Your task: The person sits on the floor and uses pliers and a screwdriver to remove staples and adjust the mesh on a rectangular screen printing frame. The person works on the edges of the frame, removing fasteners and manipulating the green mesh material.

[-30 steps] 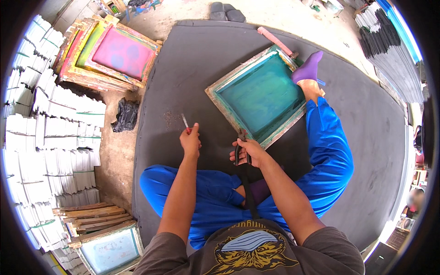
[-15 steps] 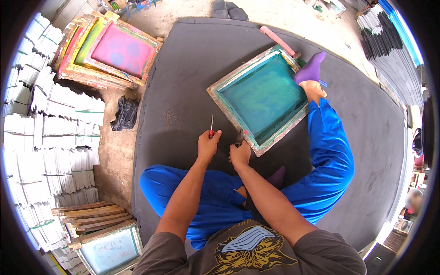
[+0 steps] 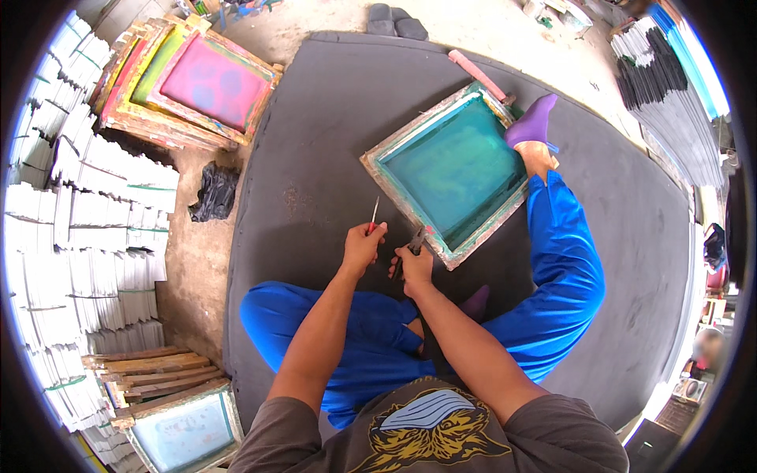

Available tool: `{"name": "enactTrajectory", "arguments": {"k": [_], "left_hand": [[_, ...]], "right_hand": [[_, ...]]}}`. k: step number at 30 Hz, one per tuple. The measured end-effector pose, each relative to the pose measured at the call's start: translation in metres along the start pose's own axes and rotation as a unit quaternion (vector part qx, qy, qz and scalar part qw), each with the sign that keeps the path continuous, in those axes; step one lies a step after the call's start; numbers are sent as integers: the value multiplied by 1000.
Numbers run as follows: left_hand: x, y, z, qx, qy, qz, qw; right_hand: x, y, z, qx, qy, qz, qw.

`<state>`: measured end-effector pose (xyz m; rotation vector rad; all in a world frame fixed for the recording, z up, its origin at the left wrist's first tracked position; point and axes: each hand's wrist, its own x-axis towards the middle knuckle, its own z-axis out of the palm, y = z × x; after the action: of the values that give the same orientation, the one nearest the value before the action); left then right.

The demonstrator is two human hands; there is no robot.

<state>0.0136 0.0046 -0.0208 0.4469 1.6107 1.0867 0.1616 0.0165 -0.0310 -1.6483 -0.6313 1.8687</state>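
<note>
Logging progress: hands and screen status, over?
Left hand: red-handled screwdriver. Right hand: pliers, tips at left edge of teal printing screen. Purple-socked foot overlaps screen's right edge.

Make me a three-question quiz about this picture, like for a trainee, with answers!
1. Which hand holds the slim tool with a red handle and metal shaft?
2. True or false: the right hand holds black-handled metal pliers.
3. Where is the teal-screened, paint-stained rectangular frame? A: on the lap. B: on the flat dark-grey mat. C: on a shelf.

Key: 1. Left hand. 2. True. 3. B.
</note>
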Motion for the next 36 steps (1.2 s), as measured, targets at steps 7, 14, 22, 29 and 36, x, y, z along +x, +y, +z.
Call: {"name": "enactTrajectory", "arguments": {"k": [7,14,22,29,36], "left_hand": [[2,3,3,-3,-13,4,1000],[-1,-2,0,-15,-11,-13,1000],[3,-1,3,-12,-16,-16,1000],[1,3,4,9,-14,-12,1000],[1,0,4,17,-15,-19,1000]], "right_hand": [[13,19,-22,-237,111,-168,950],[-1,9,-10,-103,70,-80,989],[-21,-28,-20,145,-79,94,982],[-19,-49,-41,-92,-72,87,989],[-6,-55,-47,-111,-87,145,979]]}}
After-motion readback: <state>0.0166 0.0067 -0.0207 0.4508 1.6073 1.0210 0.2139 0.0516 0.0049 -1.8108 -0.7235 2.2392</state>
